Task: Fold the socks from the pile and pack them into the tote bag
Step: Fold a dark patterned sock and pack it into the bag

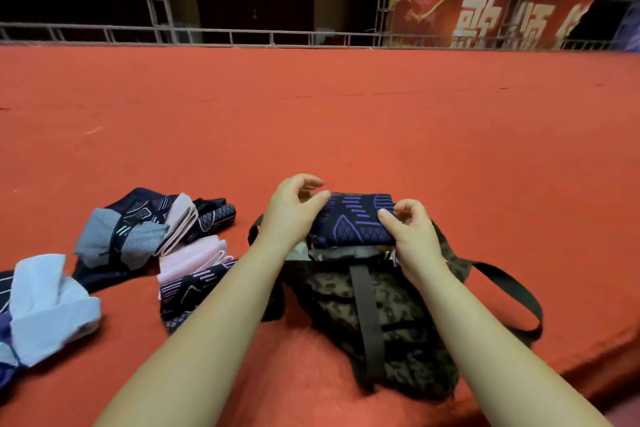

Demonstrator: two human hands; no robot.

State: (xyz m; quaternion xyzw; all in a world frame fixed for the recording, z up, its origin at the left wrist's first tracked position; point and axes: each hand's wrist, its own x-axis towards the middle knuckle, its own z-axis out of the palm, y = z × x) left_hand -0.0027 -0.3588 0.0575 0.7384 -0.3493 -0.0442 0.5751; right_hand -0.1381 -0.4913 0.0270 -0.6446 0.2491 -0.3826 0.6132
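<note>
A folded navy sock with purple lines lies across the open mouth of the camouflage tote bag. My left hand pinches its left end between thumb and fingers. My right hand pinches its right end. Other fabric shows inside the bag under the sock. The sock pile lies to the left on the red surface, with navy, grey, pink and black socks. A pink and navy pair sits beside my left forearm.
Light blue and navy socks lie at the far left. The bag's dark straps loop out to the right, near the front edge of the red surface. Metal railings and a red banner stand behind it.
</note>
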